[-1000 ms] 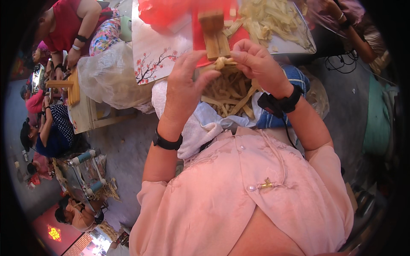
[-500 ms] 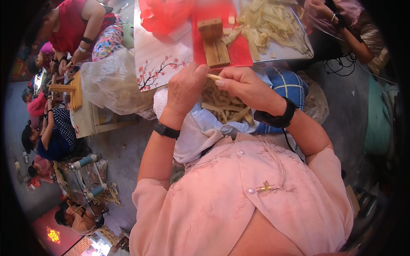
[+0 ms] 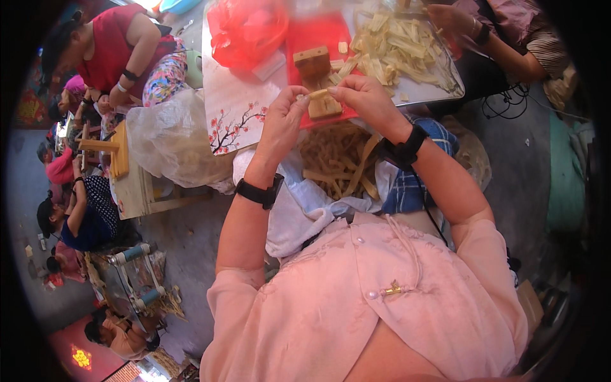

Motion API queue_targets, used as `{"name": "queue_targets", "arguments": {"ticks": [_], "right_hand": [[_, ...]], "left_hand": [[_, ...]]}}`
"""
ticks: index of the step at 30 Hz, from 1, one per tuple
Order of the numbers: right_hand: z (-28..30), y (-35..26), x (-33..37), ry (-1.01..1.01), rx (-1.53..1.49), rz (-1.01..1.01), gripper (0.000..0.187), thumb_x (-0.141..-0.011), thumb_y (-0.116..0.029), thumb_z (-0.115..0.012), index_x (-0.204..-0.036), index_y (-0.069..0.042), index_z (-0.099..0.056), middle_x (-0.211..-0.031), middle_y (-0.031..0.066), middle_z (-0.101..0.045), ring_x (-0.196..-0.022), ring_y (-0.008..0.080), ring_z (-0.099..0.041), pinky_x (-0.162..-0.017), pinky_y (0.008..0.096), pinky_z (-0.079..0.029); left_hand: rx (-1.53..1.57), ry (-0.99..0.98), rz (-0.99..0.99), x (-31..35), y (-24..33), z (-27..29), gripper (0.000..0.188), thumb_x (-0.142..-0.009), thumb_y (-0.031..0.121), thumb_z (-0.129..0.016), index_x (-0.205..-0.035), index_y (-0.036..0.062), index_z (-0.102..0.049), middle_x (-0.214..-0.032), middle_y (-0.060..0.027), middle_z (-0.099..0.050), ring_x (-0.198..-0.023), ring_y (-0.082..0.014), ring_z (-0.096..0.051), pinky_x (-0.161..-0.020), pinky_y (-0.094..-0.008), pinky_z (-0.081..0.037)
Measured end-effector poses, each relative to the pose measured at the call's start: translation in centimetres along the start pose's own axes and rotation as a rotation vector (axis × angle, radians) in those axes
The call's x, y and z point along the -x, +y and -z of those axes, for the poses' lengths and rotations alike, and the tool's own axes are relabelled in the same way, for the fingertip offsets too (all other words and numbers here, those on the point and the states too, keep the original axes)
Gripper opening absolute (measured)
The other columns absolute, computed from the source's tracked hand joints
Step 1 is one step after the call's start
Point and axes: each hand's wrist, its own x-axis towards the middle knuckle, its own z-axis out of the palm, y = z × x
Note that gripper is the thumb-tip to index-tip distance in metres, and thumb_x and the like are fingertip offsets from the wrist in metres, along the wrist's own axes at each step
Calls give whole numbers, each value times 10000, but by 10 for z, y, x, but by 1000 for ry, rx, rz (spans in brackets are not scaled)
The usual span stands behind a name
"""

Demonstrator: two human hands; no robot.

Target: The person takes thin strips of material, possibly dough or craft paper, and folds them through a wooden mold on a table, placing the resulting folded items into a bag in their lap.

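Between my hands stretches a short pale yellow strip (image 3: 320,93), its material not clear to me. My left hand (image 3: 286,118) pinches its left end with thumb and fingers. At the other end, my right hand (image 3: 368,105) pinches it too. Just beneath is a wooden tool (image 3: 312,63) with a raised block and a flat base, partly hidden by the strip. It stands on a red mat (image 3: 294,57) on the table. Below my hands, a cloth-lined heap of curled tan strips (image 3: 334,159) lies at my lap.
A tray (image 3: 439,95) at the far right bears a pile of pale flat strips (image 3: 398,48). A red plastic bag (image 3: 245,32) lies on the flower-printed board (image 3: 223,95). People work at the left; another person's hand (image 3: 449,22) is beyond the tray. A clear plastic bag (image 3: 168,140) bulges left.
Both hands have moved slightly apart, and the strip between them shows more fully across the wooden tool's base. My view has shifted a little, showing more of the lap heap.
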Motion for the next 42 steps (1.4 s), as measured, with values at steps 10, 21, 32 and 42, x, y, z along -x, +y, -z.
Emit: {"name": "queue_targets", "arguments": {"ticks": [10,21,32,42], "right_hand": [[5,16,3,162,556,33,241,-847,-263,-522,-810,-55,-639,-719,192,-606,-718,378,-594,-632,462,-455],[-51,-34,83,71,249,673,108,-803,-110,-660,-882,-45,-625,-799,80,-597,-796,289,-582,-714,369,-475],[-53,-29,91,-56,-77,144,140,-895,-154,-583,-942,-27,-622,-776,119,-612,-674,233,-601,-614,307,-472],[-54,-7,68,221,243,663,178,-934,-172,-509,-972,-19,-591,-759,122,-604,-653,243,-597,-618,300,-476]], "left_hand": [[-479,151,83,0,-13,-6,200,-836,191,-606,-975,47,-611,-797,-112,-600,-673,-254,-565,-664,-330,-462],[700,-84,375,98,3,-46,423,-986,370,-423,-1070,-9,-593,-954,-44,-623,-802,-96,-577,-690,-247,-472],[743,-53,376,87,10,-37,165,-938,152,-472,-1009,43,-574,-859,17,-563,-779,-67,-536,-664,-238,-467],[-450,22,-151,81,27,-34,187,-912,57,-432,-989,-9,-590,-841,-62,-622,-808,-145,-607,-700,-262,-476]]}}
